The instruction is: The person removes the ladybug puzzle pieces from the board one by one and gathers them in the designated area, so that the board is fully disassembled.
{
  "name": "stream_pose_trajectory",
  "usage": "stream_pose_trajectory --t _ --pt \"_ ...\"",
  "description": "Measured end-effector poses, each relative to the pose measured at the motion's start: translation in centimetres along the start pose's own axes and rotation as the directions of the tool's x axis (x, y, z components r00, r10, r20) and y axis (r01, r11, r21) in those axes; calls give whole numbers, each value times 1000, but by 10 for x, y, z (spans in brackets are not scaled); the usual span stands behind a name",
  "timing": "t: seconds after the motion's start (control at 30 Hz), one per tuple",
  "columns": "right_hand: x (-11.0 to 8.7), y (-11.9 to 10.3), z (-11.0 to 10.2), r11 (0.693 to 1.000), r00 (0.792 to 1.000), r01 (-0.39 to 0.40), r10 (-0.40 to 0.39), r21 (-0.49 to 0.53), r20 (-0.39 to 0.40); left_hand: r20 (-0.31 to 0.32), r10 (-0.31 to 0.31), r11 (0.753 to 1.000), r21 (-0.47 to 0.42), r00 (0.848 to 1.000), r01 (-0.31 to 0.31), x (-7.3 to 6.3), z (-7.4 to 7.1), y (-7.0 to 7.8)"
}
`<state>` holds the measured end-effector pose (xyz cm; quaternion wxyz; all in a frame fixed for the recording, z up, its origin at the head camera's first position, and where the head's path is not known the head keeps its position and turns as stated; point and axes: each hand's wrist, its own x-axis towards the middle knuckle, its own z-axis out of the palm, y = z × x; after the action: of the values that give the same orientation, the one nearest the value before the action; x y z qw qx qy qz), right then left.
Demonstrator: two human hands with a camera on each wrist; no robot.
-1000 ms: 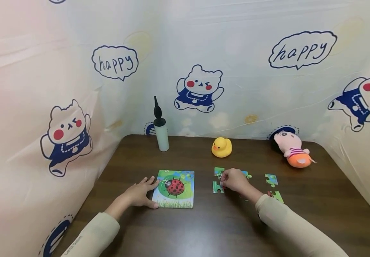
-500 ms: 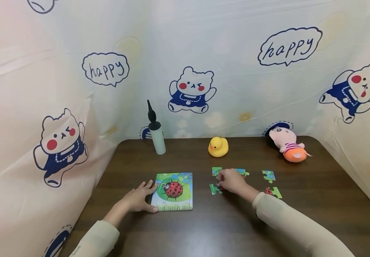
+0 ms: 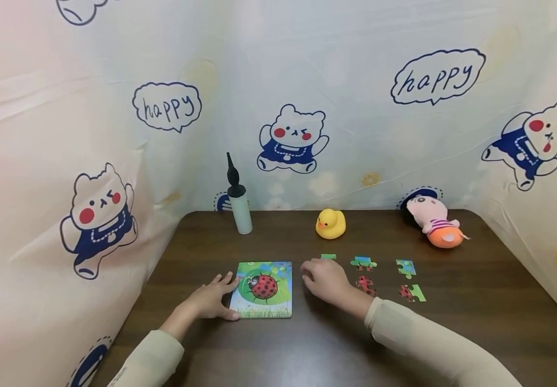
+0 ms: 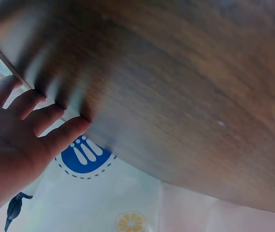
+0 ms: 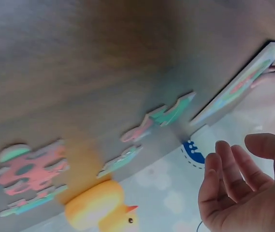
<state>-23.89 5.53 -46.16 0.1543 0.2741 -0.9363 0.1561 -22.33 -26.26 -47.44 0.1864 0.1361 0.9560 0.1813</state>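
A square ladybug picture board (image 3: 265, 301) lies flat on the table. My left hand (image 3: 209, 299) rests at its left edge, fingers spread and thumb at the near corner. In the left wrist view the fingers (image 4: 60, 137) are nearly straight. My right hand (image 3: 326, 282) hovers between the board and the loose puzzle pieces; its loosely bent fingers (image 5: 241, 169) hold nothing in the right wrist view. Below it lies a green-and-red puzzle piece (image 5: 171, 112), hidden in the head view. Beyond the hand shows a green piece (image 3: 328, 257). Farther right lie a red piece (image 3: 366, 286) and a blue-green piece (image 3: 363, 262).
Two more puzzle pieces lie at the right, a blue one (image 3: 406, 267) and a red-and-green one (image 3: 417, 293). Along the back stand a hand pump (image 3: 241, 212) and a yellow rubber duck (image 3: 330, 224). A plush toy (image 3: 438, 223) lies at the back right.
My right hand has moved left from the puzzle pieces toward the board, and its pinched fingers have loosened. The middle pieces are uncovered. My left hand stays at the board's edge.
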Motion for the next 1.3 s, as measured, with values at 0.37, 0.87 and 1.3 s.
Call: stream_pose_trajectory --t 0.37,0.87,1.3 --pt "5 -14 26 998 997 56 -54 -39 53 19 -5 1000 2 1000 5 5 7 6" --pt "11 -34 37 998 932 22 0 -59 361 31 -20 1000 15 999 20 11 3 8" --pt "24 -51 42 993 936 109 -89 -40 339 -110 -164 973 148 980 179 15 4 37"
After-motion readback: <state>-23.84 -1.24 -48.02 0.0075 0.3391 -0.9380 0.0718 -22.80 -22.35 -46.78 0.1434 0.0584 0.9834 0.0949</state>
